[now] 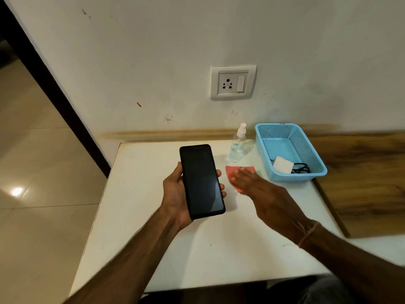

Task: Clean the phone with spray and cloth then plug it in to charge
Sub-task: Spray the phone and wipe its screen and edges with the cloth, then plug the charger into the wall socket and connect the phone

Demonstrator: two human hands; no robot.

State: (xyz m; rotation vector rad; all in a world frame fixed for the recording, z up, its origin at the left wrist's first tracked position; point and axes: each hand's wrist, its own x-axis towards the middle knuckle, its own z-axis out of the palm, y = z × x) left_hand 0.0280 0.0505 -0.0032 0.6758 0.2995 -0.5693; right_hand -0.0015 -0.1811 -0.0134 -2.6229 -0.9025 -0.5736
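A: Left hand [175, 194] state?
B: Grip clamped on the phone [201, 181], screen up and dark, held above the white surface [140, 216].
A: Right hand [256, 185]?
B: Fingers apart, flat on the pink cloth [230, 172]. Spray bottle [237, 143] upright behind; charger [283, 164] lies in the blue basket [306, 139].
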